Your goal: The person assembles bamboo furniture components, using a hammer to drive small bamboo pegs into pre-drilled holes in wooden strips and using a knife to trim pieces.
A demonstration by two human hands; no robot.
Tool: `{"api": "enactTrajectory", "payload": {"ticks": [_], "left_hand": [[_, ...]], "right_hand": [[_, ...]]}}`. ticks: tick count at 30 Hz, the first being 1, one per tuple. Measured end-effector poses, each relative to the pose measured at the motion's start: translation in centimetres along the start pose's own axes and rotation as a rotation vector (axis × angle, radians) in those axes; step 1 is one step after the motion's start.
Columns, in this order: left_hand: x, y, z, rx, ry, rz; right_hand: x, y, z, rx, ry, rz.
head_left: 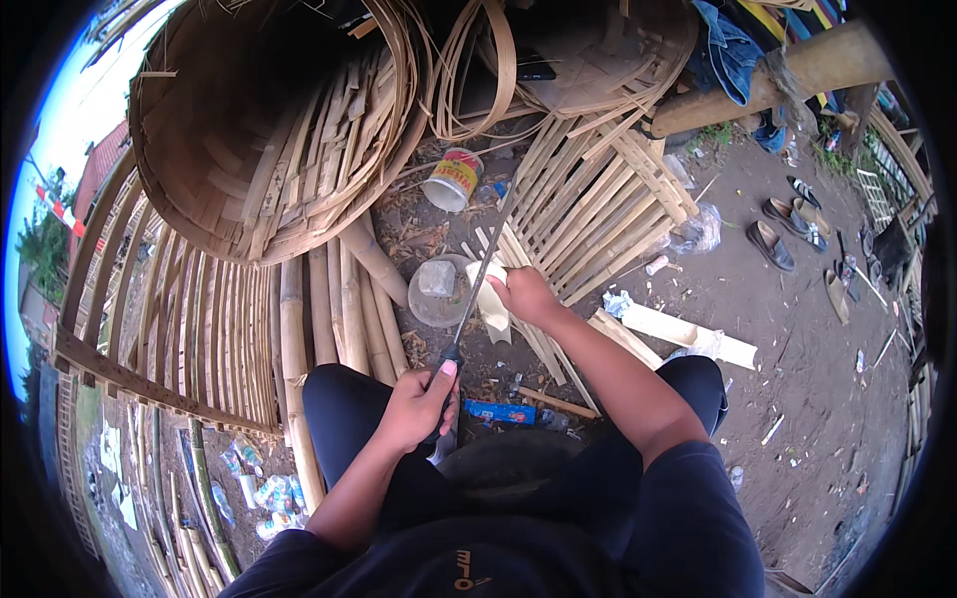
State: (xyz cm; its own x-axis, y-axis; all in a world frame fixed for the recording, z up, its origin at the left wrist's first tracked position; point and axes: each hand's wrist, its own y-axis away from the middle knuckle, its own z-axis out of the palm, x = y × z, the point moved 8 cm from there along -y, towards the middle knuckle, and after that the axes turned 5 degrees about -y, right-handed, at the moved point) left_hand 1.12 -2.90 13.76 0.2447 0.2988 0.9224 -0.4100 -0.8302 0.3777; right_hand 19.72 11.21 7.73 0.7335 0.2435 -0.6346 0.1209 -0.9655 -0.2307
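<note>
My left hand (417, 407) is closed round the black handle of a long knife (473, 296). Its thin blade slants up and away from me, between my knees. A short, pale split piece of bamboo (492, 317) is gripped in my right hand (526, 297), just right of the blade. The blade passes close along the piece; whether they touch I cannot tell. Below my right hand lie long bamboo strips (538, 344) on the ground. A grey stone block (437, 279) rests in a round shallow basin (424, 312) left of the blade.
Large woven baskets (189, 169) stand at the far side, one holding bamboo slats (309, 149). A white bucket (451, 184) lies tipped near them. Bamboo poles (319, 309) and a slatted panel (169, 319) are at left. Shoes (773, 244) and a bamboo half (688, 334) lie at right.
</note>
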Motion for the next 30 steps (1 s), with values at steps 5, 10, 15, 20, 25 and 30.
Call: {"api": "enactTrajectory", "payload": {"ticks": [5, 10, 15, 20, 25, 30], "left_hand": [[-2.5, -0.7, 0.5, 0.045, 0.037, -0.051], [-3.5, -1.3, 0.4, 0.032, -0.045, -0.077], [-2.8, -1.1, 0.1, 0.087, -0.092, -0.020], [-2.4, -1.2, 0.0, 0.093, -0.161, 0.053], [-2.7, -1.3, 0.3, 0.109, -0.140, 0.009], [-4.0, -2.5, 0.6, 0.077, -0.135, -0.029]], "right_hand": [[-0.1, 0.3, 0.6, -0.009, -0.001, 0.000], [0.5, 0.4, 1.1, 0.003, -0.033, -0.013], [0.1, 0.3, 1.2, 0.022, -0.053, -0.026], [-0.1, 0.3, 1.0, 0.005, -0.050, -0.025], [0.0, 0.1, 1.2, -0.026, -0.012, 0.012], [-0.4, 0.1, 0.6, -0.064, -0.032, 0.071]]}}
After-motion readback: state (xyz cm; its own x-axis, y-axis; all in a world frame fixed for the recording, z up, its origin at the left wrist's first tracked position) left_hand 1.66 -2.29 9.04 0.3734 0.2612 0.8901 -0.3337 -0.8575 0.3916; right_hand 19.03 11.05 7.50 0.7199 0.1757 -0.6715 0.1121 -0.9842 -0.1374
